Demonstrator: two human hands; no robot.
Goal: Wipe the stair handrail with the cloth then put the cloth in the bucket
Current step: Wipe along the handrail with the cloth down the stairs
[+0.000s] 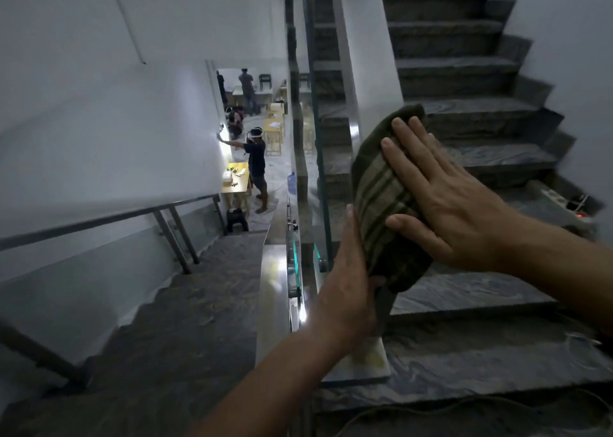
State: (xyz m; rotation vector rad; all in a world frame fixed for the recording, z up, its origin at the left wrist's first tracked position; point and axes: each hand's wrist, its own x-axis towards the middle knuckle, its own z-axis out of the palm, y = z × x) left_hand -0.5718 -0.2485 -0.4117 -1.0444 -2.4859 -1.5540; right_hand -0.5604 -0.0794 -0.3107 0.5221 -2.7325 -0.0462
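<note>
A dark green striped cloth is draped over the top of the stair handrail, which shows just below it as a dark bar. My right hand lies flat on the cloth's right side, fingers spread. On the left side, my left hand presses against the cloth and rail with straight fingers. The cloth is sandwiched between both palms. No bucket is in view.
Stone steps rise at the right; another flight drops at the left beside a metal rail. A glass balustrade panel runs up the middle. Below, a person stands by a yellow table. A power strip lies on a step.
</note>
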